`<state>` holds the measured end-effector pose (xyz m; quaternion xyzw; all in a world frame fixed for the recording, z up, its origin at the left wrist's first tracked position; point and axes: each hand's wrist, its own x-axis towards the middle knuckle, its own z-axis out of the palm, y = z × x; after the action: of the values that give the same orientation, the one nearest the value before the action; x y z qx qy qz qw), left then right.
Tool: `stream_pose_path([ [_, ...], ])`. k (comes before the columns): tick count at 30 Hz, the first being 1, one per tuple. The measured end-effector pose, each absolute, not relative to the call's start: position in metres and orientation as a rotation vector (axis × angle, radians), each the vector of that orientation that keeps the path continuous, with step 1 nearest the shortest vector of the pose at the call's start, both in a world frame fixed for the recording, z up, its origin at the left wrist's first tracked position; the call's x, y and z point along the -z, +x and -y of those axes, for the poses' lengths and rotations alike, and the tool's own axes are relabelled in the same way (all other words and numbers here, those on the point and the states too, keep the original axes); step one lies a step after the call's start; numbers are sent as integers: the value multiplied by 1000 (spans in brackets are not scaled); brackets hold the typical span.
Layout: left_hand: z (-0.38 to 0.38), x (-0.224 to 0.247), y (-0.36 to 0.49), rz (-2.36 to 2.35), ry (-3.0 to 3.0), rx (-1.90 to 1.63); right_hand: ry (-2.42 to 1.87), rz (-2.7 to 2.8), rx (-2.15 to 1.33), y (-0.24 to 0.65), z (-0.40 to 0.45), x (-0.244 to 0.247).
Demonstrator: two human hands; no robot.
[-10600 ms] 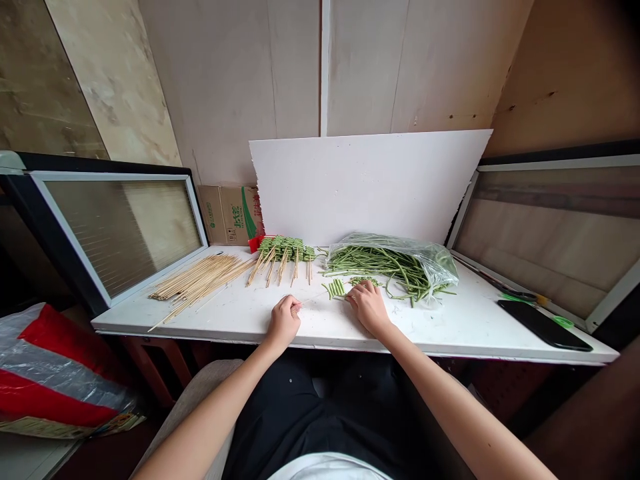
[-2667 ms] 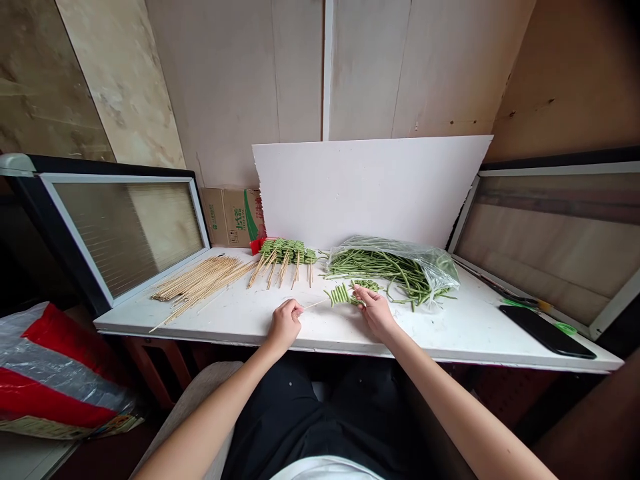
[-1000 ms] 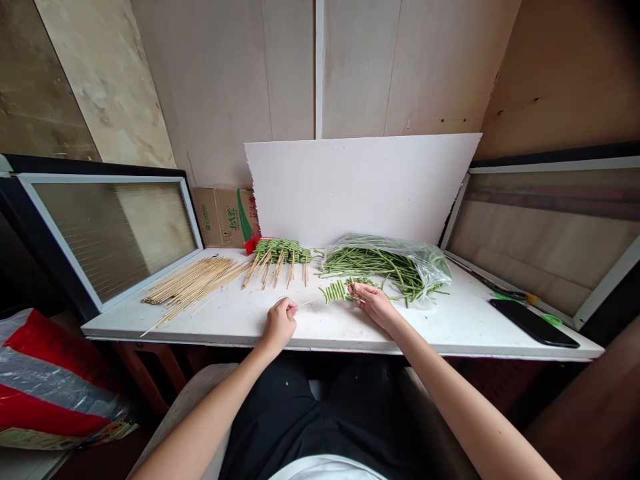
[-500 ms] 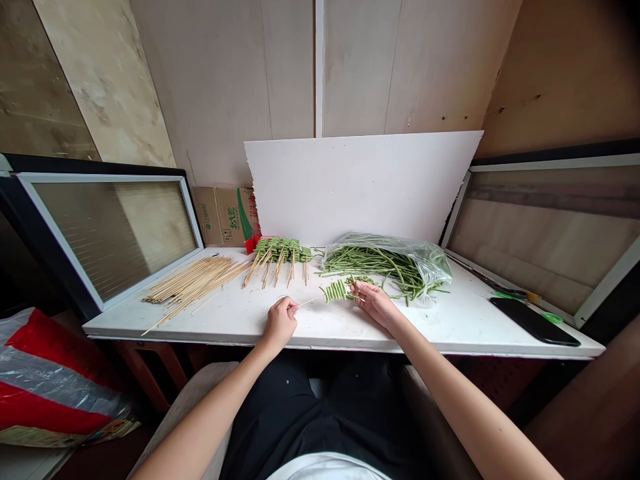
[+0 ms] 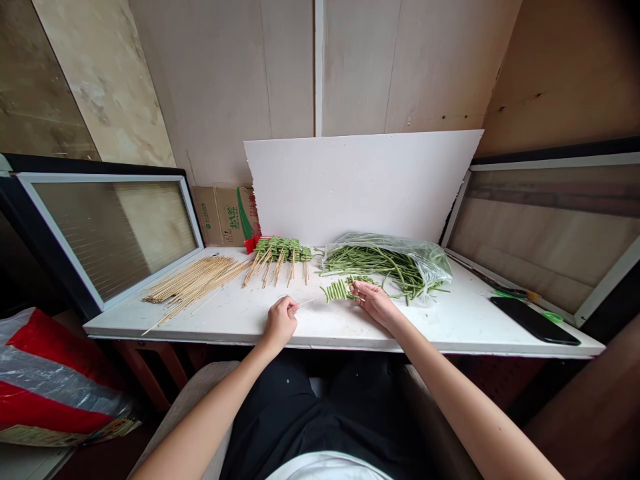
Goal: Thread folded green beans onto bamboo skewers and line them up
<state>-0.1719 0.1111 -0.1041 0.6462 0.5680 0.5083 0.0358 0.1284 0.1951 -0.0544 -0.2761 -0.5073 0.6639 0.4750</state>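
My left hand (image 5: 281, 321) is closed around the plain end of a thin wooden skewer (image 5: 309, 301), held low over the table's front half. Several short green bean pieces (image 5: 336, 291) are threaded side by side on its other end. My right hand (image 5: 373, 301) pinches at the far end of that row, by the last pieces; its fingertips partly hide what they grip. Just behind the right fingers lie more cut bean pieces (image 5: 364, 280). A clear plastic bag (image 5: 433, 263) of long green beans (image 5: 367, 261) lies behind my right hand.
Loose wooden skewers (image 5: 193, 283) are heaped on the left of the white table (image 5: 240, 328). Filled bean skewers (image 5: 283, 252) are stacked at the back, near a cardboard box (image 5: 223, 217). A black phone (image 5: 534, 321) lies at the right. Framed panels (image 5: 117, 233) flank both sides.
Almost nothing differs. Both hands keep their places on the skewer, and the bean pieces have hardly shifted.
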Motion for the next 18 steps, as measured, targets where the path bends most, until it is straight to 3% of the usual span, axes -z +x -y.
stream_pose_path([
  [18, -112, 105, -172, -1740, 1965, -1558, -676, 1290, -1597, 131, -202, 61],
])
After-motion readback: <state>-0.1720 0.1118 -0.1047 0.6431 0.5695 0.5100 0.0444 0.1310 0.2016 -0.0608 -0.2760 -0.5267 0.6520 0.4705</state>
